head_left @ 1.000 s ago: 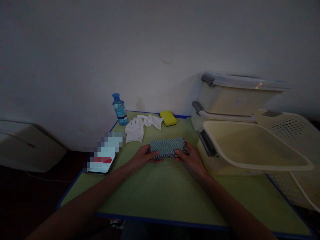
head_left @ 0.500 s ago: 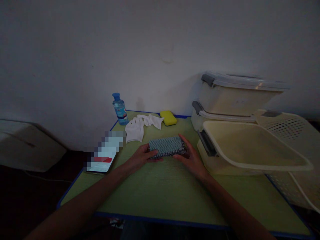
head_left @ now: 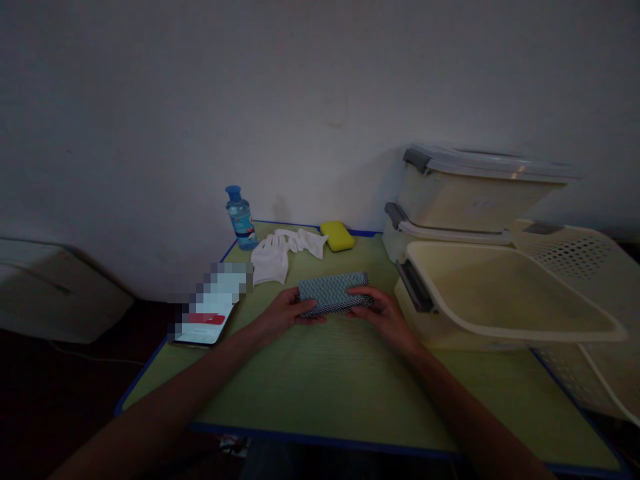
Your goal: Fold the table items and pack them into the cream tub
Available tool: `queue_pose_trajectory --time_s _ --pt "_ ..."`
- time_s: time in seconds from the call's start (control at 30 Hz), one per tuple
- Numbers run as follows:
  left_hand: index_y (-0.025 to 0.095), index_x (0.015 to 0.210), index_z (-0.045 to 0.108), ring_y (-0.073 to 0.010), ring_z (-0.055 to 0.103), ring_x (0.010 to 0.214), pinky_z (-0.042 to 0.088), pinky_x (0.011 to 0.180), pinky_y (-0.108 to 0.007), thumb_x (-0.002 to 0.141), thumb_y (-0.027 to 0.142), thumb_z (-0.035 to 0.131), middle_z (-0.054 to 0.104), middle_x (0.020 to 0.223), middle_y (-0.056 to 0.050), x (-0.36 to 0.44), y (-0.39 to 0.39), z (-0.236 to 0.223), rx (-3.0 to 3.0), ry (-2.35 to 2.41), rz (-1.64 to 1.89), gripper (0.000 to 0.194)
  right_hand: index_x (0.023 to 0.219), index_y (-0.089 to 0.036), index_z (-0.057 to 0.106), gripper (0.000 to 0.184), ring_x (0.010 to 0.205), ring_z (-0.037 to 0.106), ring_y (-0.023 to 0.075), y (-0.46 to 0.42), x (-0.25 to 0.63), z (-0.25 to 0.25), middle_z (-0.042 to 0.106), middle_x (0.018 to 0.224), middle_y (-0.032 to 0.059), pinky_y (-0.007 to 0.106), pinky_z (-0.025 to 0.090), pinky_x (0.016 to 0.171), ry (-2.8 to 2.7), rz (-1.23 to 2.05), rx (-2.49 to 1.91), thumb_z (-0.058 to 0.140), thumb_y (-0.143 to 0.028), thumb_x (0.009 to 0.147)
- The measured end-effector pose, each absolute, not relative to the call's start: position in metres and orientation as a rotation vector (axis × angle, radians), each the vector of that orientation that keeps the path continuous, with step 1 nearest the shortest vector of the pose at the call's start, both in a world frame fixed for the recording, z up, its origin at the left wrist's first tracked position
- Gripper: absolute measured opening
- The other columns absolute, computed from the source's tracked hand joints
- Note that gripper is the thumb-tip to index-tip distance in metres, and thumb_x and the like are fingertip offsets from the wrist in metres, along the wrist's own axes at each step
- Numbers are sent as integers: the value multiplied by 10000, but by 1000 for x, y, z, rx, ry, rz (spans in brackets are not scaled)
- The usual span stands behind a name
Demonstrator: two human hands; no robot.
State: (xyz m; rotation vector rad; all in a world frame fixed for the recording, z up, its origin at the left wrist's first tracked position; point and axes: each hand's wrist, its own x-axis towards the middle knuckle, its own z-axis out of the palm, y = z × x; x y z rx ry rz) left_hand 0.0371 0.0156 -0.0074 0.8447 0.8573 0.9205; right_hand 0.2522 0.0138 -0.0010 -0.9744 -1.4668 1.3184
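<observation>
Right hand (head_left: 389,321): finger newly laid across pad (head_left: 327,293); right end clamped.
Left hand (head_left: 281,313): left end kept clamped.
Handling: pad apparently steadied.

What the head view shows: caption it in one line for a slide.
Left hand and right hand hold a patterned pad over a green table, white gloves and yellow sponge beyond.

Storage boxes (head_left: 480,202) and a perforated basket (head_left: 611,267) suggest a home.
</observation>
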Motion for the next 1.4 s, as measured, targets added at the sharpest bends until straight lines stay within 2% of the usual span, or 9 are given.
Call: queue_pose_trajectory --time_s 0.13,0.33,0.47,0.7,0.9,1.1,1.4 --pt "87 953 605 -154 648 611 535 650 -315 670 160 704 664 896 -103 36 15 -5 850 870 898 309 839 -247 661 260 695 559 119 12 251 2 606 791 -21 248 458 643 -1423 1374 -952 725 -250 588" --pt "98 910 622 -159 643 719 537 654 -277 642 126 718 667 905 -87 38 14 -1 818 846 938 286 811 -222 659 238 655 527 106 11 250 6 599 769 -19 224 418 592 -1449 1282 -1087 725 -263 587" --pt "97 912 619 -154 641 680 537 647 -289 645 134 717 667 893 -87 37 15 0 824 849 924 287 816 -220 669 245 656 525 105 13 249 4 608 779 -17 224 410 590 -1449 1264 -1108 721 -266 581" --pt "100 913 611 -145 638 689 530 601 -244 602 146 749 668 925 -94 35 17 1 813 857 923 344 803 -219 691 259 638 534 107 13 250 5 628 745 -18 233 415 592 -1411 1268 -1179 723 -290 556" --pt "106 925 612 -166 634 771 537 638 -261 569 152 771 659 952 -100 31 20 -4 855 829 897 392 762 -212 696 235 573 523 101 13 252 5 625 659 -26 236 414 556 -1393 1259 -1219 725 -301 547" --pt "110 913 614 -194 615 853 536 672 -303 552 175 781 647 979 -95 30 19 -2 884 822 867 403 733 -205 698 246 591 541 112 13 251 1 642 680 -16 249 422 569 -1343 1311 -1223 746 -323 522" --pt "120 927 604 -189 618 859 519 743 -334 548 159 780 640 1005 -92 29 21 -3 939 809 839 419 713 -201 696 206 578 532 100 13 251 5 625 631 -35 247 417 597 -1300 1332 -1255 743 -277 527"
